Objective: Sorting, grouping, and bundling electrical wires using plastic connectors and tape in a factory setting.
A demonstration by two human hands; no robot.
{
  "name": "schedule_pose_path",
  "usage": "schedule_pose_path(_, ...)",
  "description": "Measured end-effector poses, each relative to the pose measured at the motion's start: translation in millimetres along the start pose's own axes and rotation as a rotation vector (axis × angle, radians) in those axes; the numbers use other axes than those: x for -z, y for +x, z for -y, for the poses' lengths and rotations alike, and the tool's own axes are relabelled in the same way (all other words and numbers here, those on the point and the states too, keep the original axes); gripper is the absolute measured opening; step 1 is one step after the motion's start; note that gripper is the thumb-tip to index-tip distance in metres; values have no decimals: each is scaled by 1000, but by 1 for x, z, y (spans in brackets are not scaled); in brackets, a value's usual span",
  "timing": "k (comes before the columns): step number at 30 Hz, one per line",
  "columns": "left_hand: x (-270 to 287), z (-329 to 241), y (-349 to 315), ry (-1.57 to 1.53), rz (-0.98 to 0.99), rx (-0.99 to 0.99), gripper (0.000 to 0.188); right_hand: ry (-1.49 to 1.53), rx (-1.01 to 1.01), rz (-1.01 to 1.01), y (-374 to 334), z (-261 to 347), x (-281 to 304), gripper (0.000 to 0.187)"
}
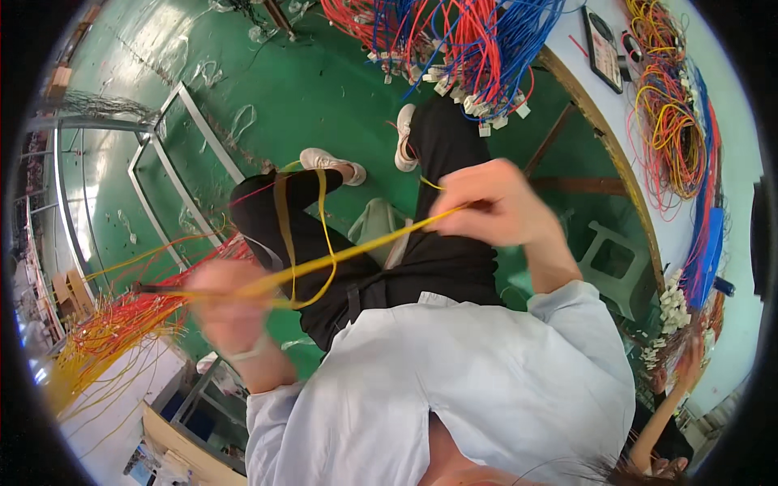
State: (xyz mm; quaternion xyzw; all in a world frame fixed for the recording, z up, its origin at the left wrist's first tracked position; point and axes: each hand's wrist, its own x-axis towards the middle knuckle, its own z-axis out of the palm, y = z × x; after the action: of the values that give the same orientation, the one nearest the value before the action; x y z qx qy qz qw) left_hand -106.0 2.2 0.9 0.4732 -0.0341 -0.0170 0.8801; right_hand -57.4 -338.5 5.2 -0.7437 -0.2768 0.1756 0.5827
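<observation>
Yellow wires point(365, 249) run taut from my right hand to my left across my lap, with a loose loop hanging over my left thigh. My right hand point(496, 202) is closed, thumb and fingers pinching one end of them. Motion blurs my left hand point(231, 304); the wires pass into its closed grip, though single fingers cannot be made out. A dark thin rod point(156, 288) sticks out beside that hand, its kind unclear. Just beyond it lies a bundle of red and yellow wires point(121, 328).
Red and blue wires with white connectors point(486, 105) hang off the table point(604, 121) ahead. A tablet-like device point(602, 49) and more coiled wires point(673, 130) lie on it. A grey stool point(612, 263) stands at right, metal frames point(174, 174) at left. Another person's hand point(691, 360) shows lower right.
</observation>
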Motion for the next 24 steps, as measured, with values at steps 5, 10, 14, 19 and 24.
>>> schedule_pose_path(5, 103, -112, 21, -188, -374, -470, 21, 278, -17, -506, -69, -68, 62, 15)
schedule_pose_path(10, 175, -115, 6, 93, -664, -745, 19, 527, -62, -593, -95, -94, 87, 30)
schedule_pose_path(14, 128, -66, 33, 1013, -977, -700, 31, 884, -17, -630, -63, -78, 71, 36)
schedule_pose_path(19, -27, 64, 54, 1337, 130, -295, 43, 1109, -42, -493, -9, -59, 11, 20)
schedule_pose_path(24, -75, 102, 45, 945, 262, 137, 25, 781, -120, -328, 38, -35, -46, 13)
